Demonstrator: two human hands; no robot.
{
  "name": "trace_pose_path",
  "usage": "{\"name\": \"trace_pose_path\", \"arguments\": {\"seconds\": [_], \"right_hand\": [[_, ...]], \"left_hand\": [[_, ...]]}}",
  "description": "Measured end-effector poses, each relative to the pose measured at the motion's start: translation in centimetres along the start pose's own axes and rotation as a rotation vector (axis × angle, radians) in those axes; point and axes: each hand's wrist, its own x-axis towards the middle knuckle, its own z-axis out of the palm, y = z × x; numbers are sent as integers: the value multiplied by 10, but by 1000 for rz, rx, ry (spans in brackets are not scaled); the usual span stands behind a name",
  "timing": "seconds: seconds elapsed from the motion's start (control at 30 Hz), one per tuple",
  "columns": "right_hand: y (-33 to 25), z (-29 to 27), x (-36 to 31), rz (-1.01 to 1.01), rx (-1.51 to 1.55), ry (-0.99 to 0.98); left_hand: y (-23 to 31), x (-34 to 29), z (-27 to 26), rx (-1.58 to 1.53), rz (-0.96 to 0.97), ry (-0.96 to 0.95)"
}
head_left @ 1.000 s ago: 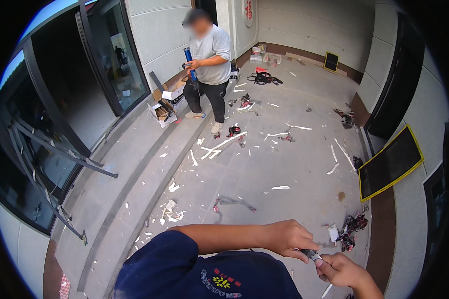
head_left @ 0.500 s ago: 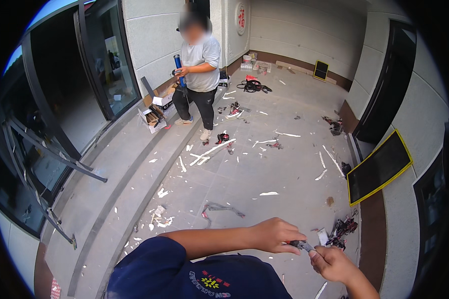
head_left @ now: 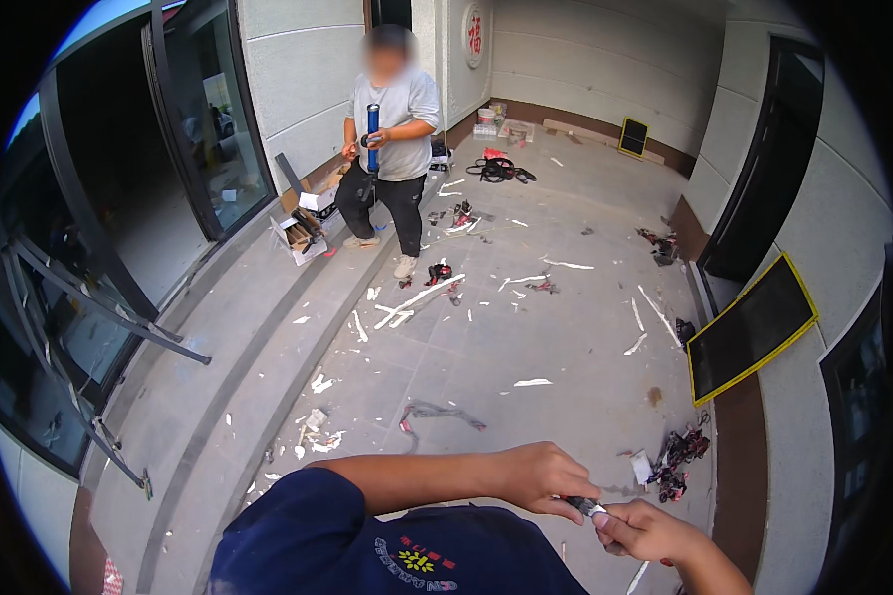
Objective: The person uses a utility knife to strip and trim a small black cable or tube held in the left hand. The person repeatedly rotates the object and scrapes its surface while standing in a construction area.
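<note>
In front of my chest, to the right, both hands meet at a small dark tool [head_left: 584,505] with a pale metallic end. My left hand [head_left: 544,478] is closed round its dark part, hiding most of it. The thumb and fingers of my right hand [head_left: 655,535] pinch at the pale end. Exactly what kind of tool it is, and whether a smaller piece sits between my fingers, cannot be made out. Past my hands, on the paving, lies a heap of dark and red scraps [head_left: 677,458] with a white piece [head_left: 641,466] beside it.
A co-worker [head_left: 389,139] stands by the steps [head_left: 258,337] with a blue tube-shaped gun [head_left: 372,134]. White strips [head_left: 422,299] litter the paving. A yellow-edged black screen panel [head_left: 752,332] leans on the right wall; grey bars [head_left: 109,307] stand at left. Opened boxes [head_left: 303,236] sit by the doorway.
My hands have shifted slightly and the tool has turned between them; its orange part no longer shows. The co-worker has brought the blue gun upright in front of the body.
</note>
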Motion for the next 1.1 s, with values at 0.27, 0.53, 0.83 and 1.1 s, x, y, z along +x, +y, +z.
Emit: {"name": "trace_pose_path", "arguments": {"seconds": [0.27,0.53,0.83,1.1], "right_hand": [[-4,10,-7,-130,-508,219],[2,24,-10,16,150,80],[-13,18,-11,-96,-235,63],[-19,32,-7,-205,-786,340]], "left_hand": [[5,-11,4,21,-76,44],[9,-10,4,23,-77,64],[8,-8,-4,128,32,-19],[8,-16,2,162,-21,40]]}}
